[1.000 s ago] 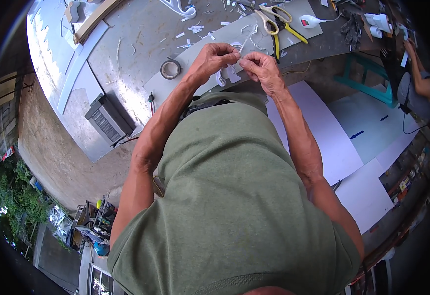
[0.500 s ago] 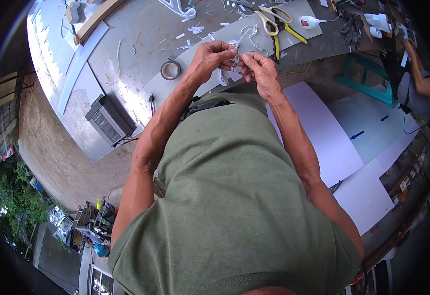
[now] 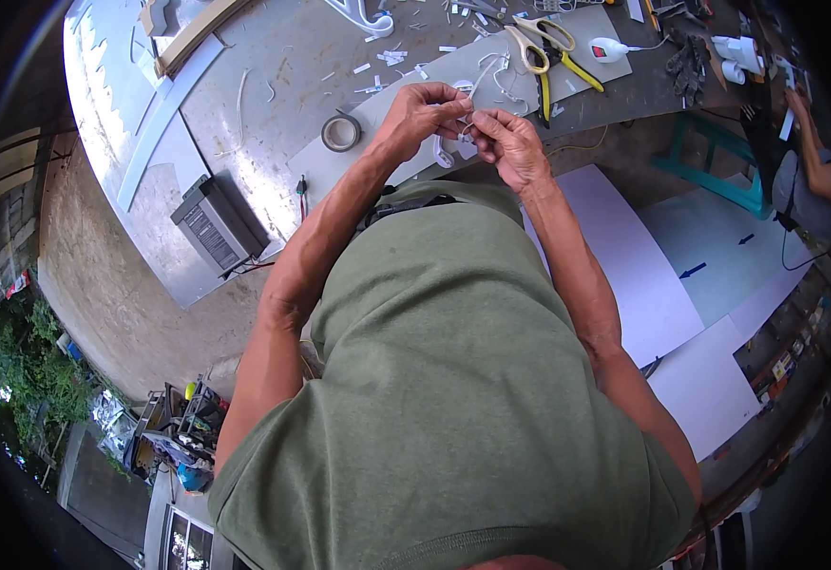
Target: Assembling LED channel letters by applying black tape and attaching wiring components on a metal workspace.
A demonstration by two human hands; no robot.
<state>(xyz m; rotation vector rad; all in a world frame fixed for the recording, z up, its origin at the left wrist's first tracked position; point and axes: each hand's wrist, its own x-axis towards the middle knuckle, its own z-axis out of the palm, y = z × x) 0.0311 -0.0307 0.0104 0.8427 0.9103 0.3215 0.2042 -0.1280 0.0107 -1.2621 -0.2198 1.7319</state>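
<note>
Over the near edge of the workbench (image 3: pixel 287 85), my left hand (image 3: pixel 425 119) and right hand (image 3: pixel 510 147) meet, fingertips almost touching. Both pinch a thin white wire (image 3: pixel 467 126); its fine details are too small to make out. Just beyond, a loose white strand with small pieces along it (image 3: pixel 503 84) lies on a grey sheet (image 3: pixel 377 109). Partly under my hands is a white curved piece (image 3: pixel 444 155). A roll of tape (image 3: pixel 341 133) rests left of my left hand. Right of the strand lie cream-handled scissors (image 3: pixel 534 57) and a yellow-handled hand tool (image 3: pixel 582 76).
A white bottle with a thin nozzle (image 3: pixel 609 49) and dark gloves (image 3: pixel 689 68) lie farther right. At left sits a dark finned box with leads (image 3: pixel 214 228). White scraps litter the bench. A teal stool (image 3: pixel 719 166), large pale sheets (image 3: pixel 624 256) and another person (image 3: pixel 819 180) are at right.
My hands keep their pinch on the wire, with the fingers shifted slightly and the right hand turned a little. The whole view has moved a bit, so the bench appears slightly farther right.
</note>
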